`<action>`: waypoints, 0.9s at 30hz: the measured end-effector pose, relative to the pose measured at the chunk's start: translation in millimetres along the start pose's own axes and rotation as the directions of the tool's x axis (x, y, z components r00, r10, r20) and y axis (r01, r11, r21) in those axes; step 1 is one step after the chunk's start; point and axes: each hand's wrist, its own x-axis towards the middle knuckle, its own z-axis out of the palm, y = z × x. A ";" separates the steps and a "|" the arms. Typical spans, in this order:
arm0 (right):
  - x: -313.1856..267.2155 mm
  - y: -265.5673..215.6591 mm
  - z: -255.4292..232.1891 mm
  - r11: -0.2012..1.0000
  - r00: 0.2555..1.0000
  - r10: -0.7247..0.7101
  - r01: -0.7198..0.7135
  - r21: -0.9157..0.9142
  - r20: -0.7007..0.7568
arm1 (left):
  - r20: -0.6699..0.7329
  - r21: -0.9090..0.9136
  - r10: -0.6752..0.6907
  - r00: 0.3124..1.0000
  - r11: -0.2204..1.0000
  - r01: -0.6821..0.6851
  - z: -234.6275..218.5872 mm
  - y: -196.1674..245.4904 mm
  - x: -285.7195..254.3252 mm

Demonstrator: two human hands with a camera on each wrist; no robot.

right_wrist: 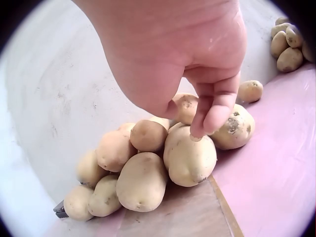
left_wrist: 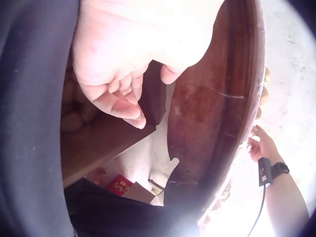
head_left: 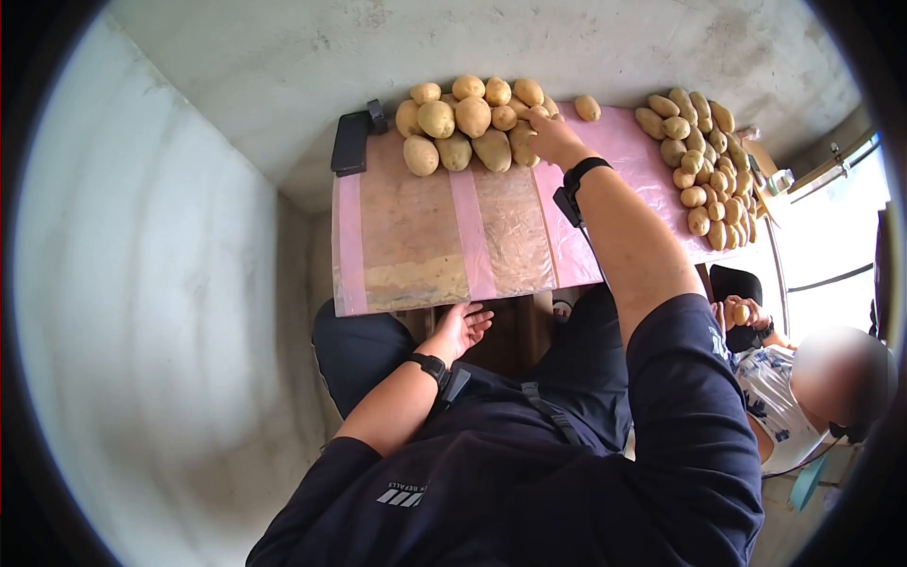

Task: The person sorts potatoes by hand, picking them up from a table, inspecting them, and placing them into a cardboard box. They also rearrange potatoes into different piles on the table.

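Right hand (head_left: 551,138) at near pile of potatoes (head_left: 470,123) on table (head_left: 491,236), fingertips (right_wrist: 212,116) touching top potato, nothing gripped; left hand (head_left: 460,329) idle, fingers relaxed, below table edge; second pile (head_left: 704,161) far right; sorting looks part done, one stray potato (head_left: 588,108) between piles

Under the right hand (right_wrist: 197,59), the potatoes (right_wrist: 190,158) had matt, tan skin, lightly speckled and dusty. Beneath them lay a glossy, wrinkled plastic sheet (head_left: 515,231), pink in bands and clear over brown. Behind the heap, the wall (right_wrist: 64,84) looked rough, matt concrete. Beside the left hand (left_wrist: 118,74), the table's underside (left_wrist: 207,123) was dark, smooth-worn wood.
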 end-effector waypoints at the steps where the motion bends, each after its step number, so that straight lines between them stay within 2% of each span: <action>1: -2.4 -4.4 -5.1 1.000 1.000 -0.003 0.003 0.002 0.003 | 0.005 -0.002 0.001 1.000 1.000 -0.001 -0.8 -0.9 -1.1; 5: 17.0 5.2 9.9 0.996 0.998 0.015 -0.020 -0.088 -0.055 | -0.022 0.004 0.015 1.000 1.000 -0.015 -7.2 -3.1 0.0; 7: 36.4 17.2 22.0 0.998 0.985 0.050 -0.045 0.035 -0.164 | -0.008 -0.038 0.020 1.000 0.999 -0.020 -7.9 -0.6 0.9; 8: 32.6 14.2 20.0 0.998 0.985 0.051 -0.046 0.036 -0.164 | -0.008 -0.038 0.019 1.000 0.999 -0.019 -8.7 -0.2 0.8; 11: -2.4 -13.2 -6.3 0.954 0.911 0.198 -0.095 0.284 -0.361 | -0.006 -0.026 0.001 1.000 1.000 -0.001 -7.2 -1.5 2.1; 12: -18.1 -25.4 -17.2 0.954 0.910 0.207 -0.106 0.281 -0.358 | -0.019 -0.031 0.003 1.000 1.000 -0.004 -5.9 -0.8 2.2; 14: -54.0 -42.9 -38.1 0.861 0.921 0.251 -0.071 0.504 -0.299 | -0.031 -0.057 0.003 1.000 0.998 -0.005 -2.6 1.5 -0.2; 15: -67.5 -41.9 -42.1 0.863 0.918 0.255 -0.075 0.500 -0.303 | -0.024 -0.055 -0.001 1.000 0.999 -0.001 -0.8 2.4 0.1; 17: -96.6 -44.3 -44.6 0.781 0.942 0.135 0.090 0.618 -0.308 | -0.007 -0.062 0.011 1.000 0.998 -0.011 -1.1 2.6 -2.6; 18: -115.1 -48.8 -47.2 0.781 0.942 0.138 0.088 0.618 -0.308 | -0.012 -0.056 0.005 1.000 0.998 -0.006 0.6 3.4 -3.8; 20: -155.9 -59.6 -54.3 0.542 0.975 0.091 0.122 0.831 -0.203 | -0.009 -0.054 0.000 1.000 0.999 -0.001 -1.5 3.0 -2.0; 27: -264.0 -82.5 -40.2 0.449 0.996 -0.025 0.087 0.889 -0.085 | 0.050 -0.079 0.025 0.998 0.997 -0.021 -3.4 -1.7 -2.3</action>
